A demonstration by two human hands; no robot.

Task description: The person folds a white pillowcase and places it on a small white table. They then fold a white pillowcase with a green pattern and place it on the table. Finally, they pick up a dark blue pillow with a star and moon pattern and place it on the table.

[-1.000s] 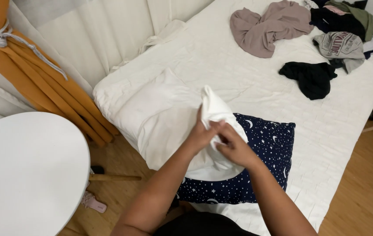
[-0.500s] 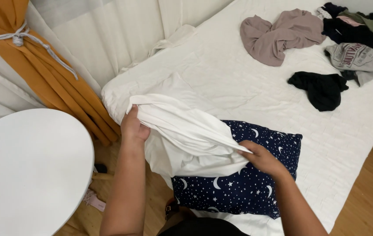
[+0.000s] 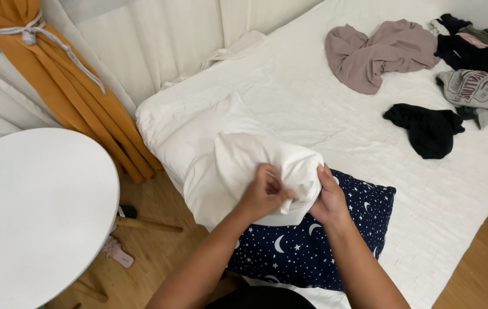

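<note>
I see my left hand [image 3: 264, 194] and right hand [image 3: 328, 197] both clenched on the white cloth [image 3: 267, 166], pillow [image 3: 324, 252] at 6 o'clock.

Pillowcase [image 3: 255, 166] lies on two pillows [image 3: 324, 246] at bed's [image 3: 312, 97] near edge, table [image 3: 32, 206] left.

A wooden floor [image 3: 158, 212] runs beside the white bed [image 3: 312, 103]. At its far-left corner hang pale curtains [image 3: 135, 46] and an orange drape [image 3: 66, 91]; a round white bench [image 3: 26, 212] stands nearby.

Both hands [image 3: 295, 197] bunch a white pillowcase [image 3: 258, 163] over a starry pillow [image 3: 335, 240]
</note>
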